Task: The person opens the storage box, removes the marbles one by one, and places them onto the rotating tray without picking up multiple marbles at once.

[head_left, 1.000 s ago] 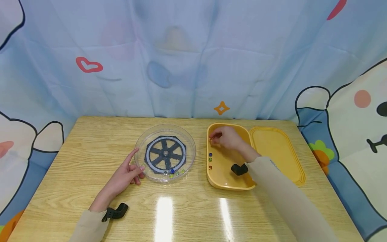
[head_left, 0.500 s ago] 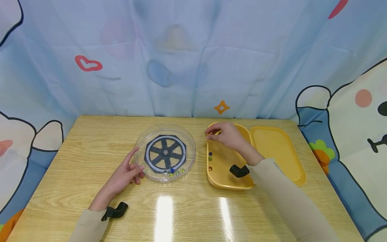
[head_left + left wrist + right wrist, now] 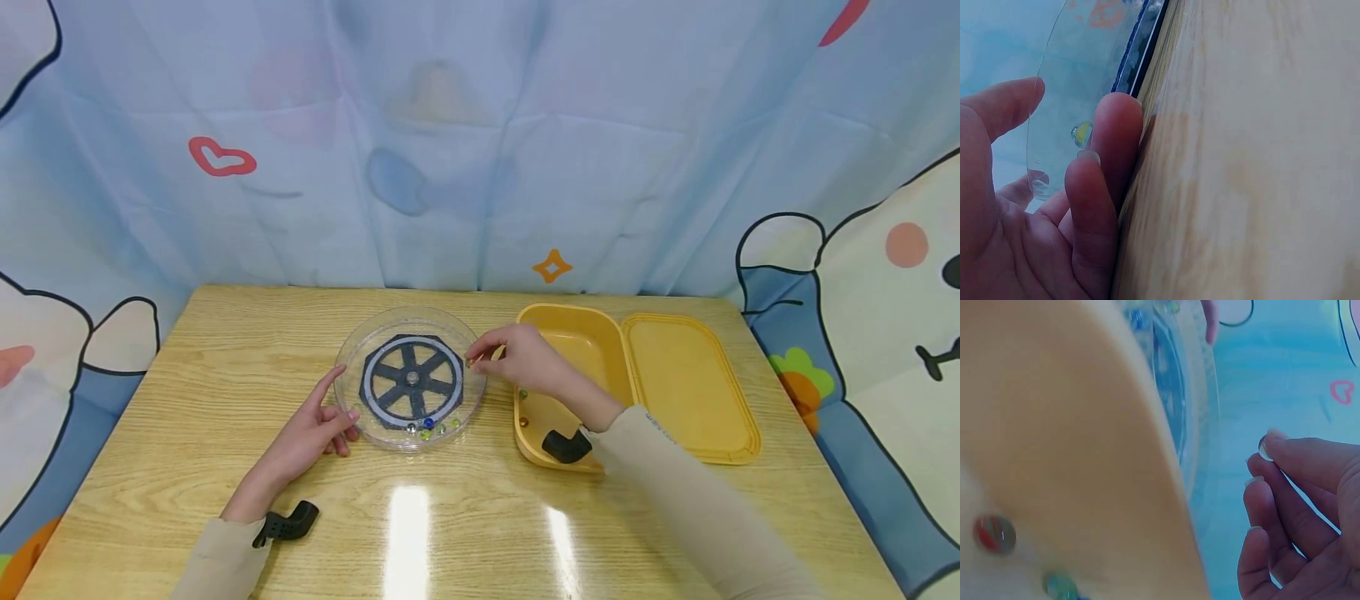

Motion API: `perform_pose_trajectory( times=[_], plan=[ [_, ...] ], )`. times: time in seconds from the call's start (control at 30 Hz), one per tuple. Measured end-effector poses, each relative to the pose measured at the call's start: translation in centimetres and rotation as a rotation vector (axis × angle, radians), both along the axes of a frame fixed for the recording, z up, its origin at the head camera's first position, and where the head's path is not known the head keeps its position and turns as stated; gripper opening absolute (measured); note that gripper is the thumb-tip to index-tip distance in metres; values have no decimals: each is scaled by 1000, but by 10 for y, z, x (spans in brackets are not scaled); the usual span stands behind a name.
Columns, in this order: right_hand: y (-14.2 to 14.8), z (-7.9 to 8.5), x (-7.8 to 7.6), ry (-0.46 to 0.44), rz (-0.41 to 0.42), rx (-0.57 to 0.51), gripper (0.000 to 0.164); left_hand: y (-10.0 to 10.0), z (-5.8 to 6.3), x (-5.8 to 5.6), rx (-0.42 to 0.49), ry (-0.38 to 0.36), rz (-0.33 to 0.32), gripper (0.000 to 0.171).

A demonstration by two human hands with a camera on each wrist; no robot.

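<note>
A clear round dish (image 3: 347, 342) stands on the table, with a dark spoked wheel pattern (image 3: 412, 379) showing in its middle. Several glass marbles lie along its near side, among them a blue marble (image 3: 429, 423). My left hand (image 3: 303, 437) holds the dish at its left edge, thumb at the rim and other fingers curled low against the wall. Between thumb and forefinger my right hand (image 3: 525, 358) pinches a marble (image 3: 1264, 449), at the dish's right rim. In the yellow box (image 3: 600, 350) sit a green marble (image 3: 522, 394) and an orange marble (image 3: 523, 422); the hand hides part of it.
Beside the box, to its right, lies a flat yellow lid (image 3: 690, 387). All this stands on a wooden table (image 3: 262, 350), and a blue printed curtain (image 3: 480, 167) hangs behind the far edge.
My right hand has lifted the marble out of the yellow box and carried it left to the dish's right rim. My left hand stays at the dish.
</note>
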State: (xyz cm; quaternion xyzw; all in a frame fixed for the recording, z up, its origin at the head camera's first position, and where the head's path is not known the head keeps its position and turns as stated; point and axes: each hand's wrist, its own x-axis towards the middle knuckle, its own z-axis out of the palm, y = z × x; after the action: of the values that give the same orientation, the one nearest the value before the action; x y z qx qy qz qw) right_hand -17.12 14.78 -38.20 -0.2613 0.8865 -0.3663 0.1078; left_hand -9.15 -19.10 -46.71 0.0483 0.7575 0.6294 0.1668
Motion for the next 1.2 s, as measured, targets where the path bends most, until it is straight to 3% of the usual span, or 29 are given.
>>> perform_pose_trajectory(
  times=[0.23,0.77,1.2],
  plan=[
    [-12,0,8,-6,74,-3,14,1,0,0,-13,8,1,77],
    [-15,-1,7,-31,66,16,13,0,-1,-1,-15,3,5,77],
    [18,9,2,-26,82,-37,12,0,-2,-1,-14,-1,9,76]
  ],
)
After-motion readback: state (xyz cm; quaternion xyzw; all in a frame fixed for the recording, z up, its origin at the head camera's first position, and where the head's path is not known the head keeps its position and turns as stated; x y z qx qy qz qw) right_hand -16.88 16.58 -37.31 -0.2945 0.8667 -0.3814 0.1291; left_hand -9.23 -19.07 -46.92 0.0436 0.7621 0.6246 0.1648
